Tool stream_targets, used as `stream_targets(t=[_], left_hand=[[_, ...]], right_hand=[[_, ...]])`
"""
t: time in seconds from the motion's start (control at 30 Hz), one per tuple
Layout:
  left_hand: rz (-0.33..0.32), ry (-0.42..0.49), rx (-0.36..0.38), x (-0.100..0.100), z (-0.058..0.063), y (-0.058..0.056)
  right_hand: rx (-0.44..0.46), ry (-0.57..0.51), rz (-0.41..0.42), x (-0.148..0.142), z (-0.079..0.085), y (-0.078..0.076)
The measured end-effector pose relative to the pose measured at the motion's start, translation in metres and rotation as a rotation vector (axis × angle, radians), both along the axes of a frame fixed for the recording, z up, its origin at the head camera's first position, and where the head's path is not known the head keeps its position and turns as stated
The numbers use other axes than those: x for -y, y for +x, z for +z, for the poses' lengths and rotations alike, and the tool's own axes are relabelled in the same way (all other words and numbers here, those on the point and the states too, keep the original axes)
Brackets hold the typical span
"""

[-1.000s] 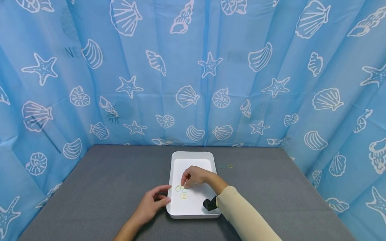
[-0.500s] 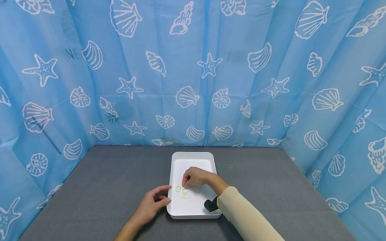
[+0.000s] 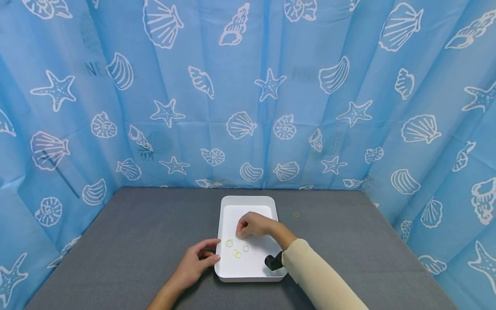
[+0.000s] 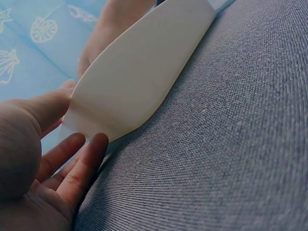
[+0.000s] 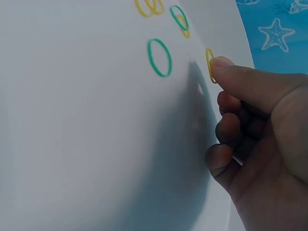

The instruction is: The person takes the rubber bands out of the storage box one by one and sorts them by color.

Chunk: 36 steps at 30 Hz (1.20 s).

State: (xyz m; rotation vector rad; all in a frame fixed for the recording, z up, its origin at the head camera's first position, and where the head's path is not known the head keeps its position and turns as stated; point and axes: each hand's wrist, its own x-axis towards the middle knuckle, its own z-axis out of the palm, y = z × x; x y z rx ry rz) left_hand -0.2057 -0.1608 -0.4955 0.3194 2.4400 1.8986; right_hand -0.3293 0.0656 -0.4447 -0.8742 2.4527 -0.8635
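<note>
A white tray (image 3: 249, 279) stands on the dark grey cloth. My left hand (image 3: 195, 262) holds its left side, the thumb at the rim and the other fingertips by the outer wall (image 4: 134, 72) in the left wrist view. Over the tray floor, my right hand (image 3: 253, 224) pinches a yellow rubber band (image 5: 210, 60) between thumb and fingers. A single green rubber band (image 3: 246, 249) lies near it. Further left lie an overlapping green and yellow pair (image 3: 229, 243) and two yellow rubber bands (image 3: 237, 254) together.
Outside the tray, beyond its right wall, two greenish rubber bands (image 3: 289, 215) and a yellow one (image 3: 296, 214) lie in a row on the cloth (image 3: 333, 241). A blue curtain (image 3: 248, 142) with shell prints surrounds the table's back and sides.
The green band by my right fingers has shifted right, apart from the others. My right hand has moved slightly back and right with the yellow band; the left hand stays at the tray.
</note>
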Motion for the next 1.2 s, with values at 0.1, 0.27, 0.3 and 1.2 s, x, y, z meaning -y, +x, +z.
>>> stream_targets(t=[0.1,0.27,0.3,1.2], left_hand=[[0.000,0.012,-0.008,-0.001,0.000,0.000],[0.005,0.003,-0.009,-0.001,-0.001,0.000],[0.005,-0.001,-0.006,-0.001,-0.002,0.000],[0.021,-0.006,-0.010,-0.001,-0.001,0.001]], right_hand=[[-0.028,-0.015,-0.014,-0.004,0.002,-0.003],[-0.061,-0.056,-0.050,-0.010,0.010,-0.007],[-0.062,-0.067,-0.059,-0.012,0.012,-0.008],[-0.212,-0.279,-0.341,-0.105,0.024,-0.019]])
